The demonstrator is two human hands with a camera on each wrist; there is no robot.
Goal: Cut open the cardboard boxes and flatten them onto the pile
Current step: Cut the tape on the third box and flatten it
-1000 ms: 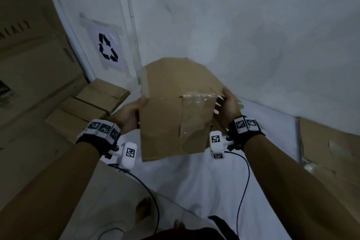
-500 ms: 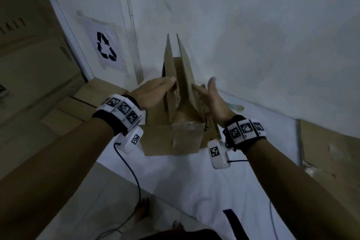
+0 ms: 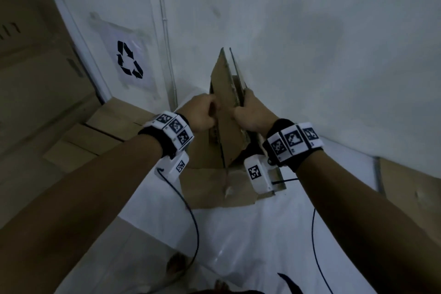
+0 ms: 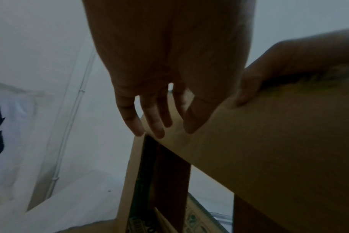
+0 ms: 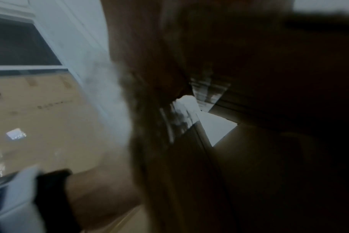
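A brown cardboard box (image 3: 224, 83) stands on edge in front of me, squeezed into a narrow wedge with its two panels nearly touching at the top. My left hand (image 3: 202, 114) lies against its left panel; in the left wrist view its fingers (image 4: 155, 123) are straight and press on the cardboard (image 4: 269, 149). My right hand (image 3: 250, 112) holds the right side, thumb on the near face. Its fingers (image 4: 249, 88) curl over the panel's edge. The lower flaps (image 3: 214, 188) with clear tape hang below my wrists. The right wrist view is blurred and dark.
Flattened cardboard (image 3: 95, 136) is stacked on the floor at the left, below a recycling sign (image 3: 130, 62) on the white wall. Large boxes (image 3: 35, 79) stand further left. More cardboard (image 3: 410, 186) lies at the right. A white sheet (image 3: 238, 234) covers the floor.
The box faced me broadside a second ago, held at both edges. Both hands have since pushed its sides together, so it now stands as a thin upright wedge.
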